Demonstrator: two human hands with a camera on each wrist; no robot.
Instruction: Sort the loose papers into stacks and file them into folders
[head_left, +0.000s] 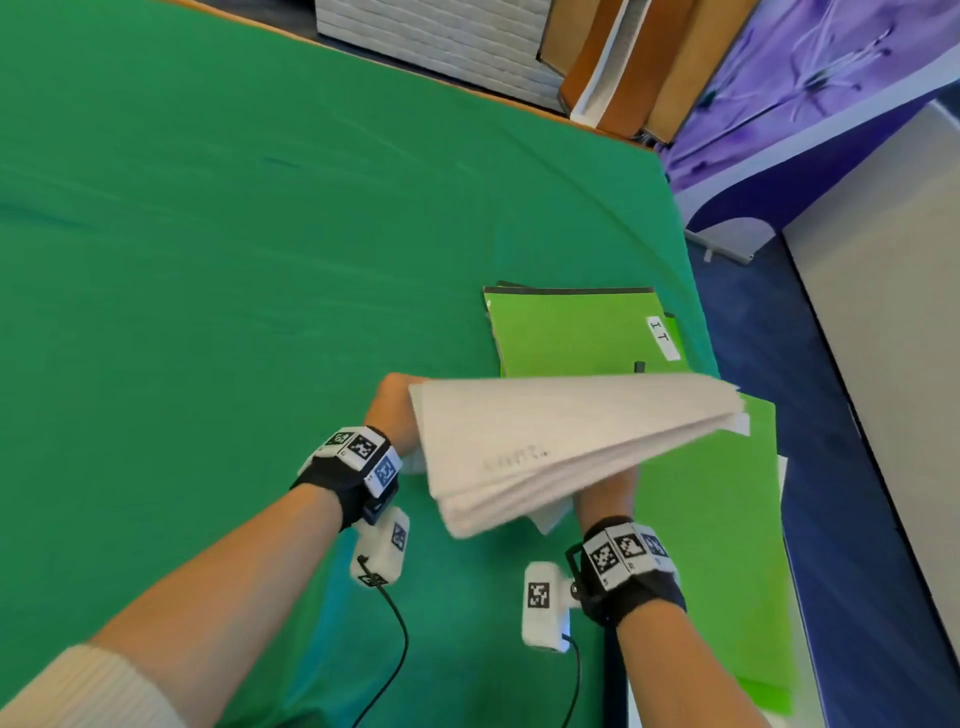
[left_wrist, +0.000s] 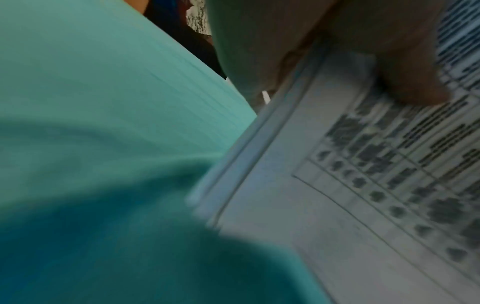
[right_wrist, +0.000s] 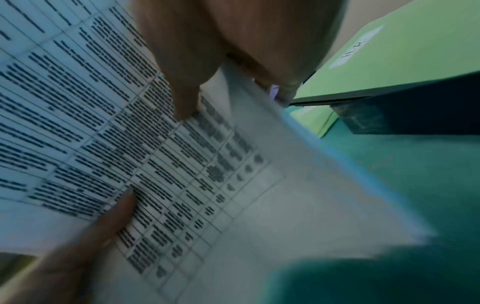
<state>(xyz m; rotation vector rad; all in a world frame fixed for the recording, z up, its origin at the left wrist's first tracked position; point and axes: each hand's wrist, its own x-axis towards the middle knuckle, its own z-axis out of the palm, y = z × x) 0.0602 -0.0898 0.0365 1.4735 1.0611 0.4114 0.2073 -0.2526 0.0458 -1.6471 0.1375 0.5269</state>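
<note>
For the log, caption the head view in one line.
Both hands, left hand and right hand, hold a white paper stack above lime-green folders.

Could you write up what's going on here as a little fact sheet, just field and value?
surface: table under a green cloth
held item: stack of papers, lifted and tilted above the table
printed side: tables of text, facing down toward the wrist cameras
left hand: grips the stack's left edge
right hand: grips the stack's near edge, thumb beneath
folders: green folder labelled IT beyond the stack; another green folder to the right, under it
other label: HR, seen from the right wrist
</note>
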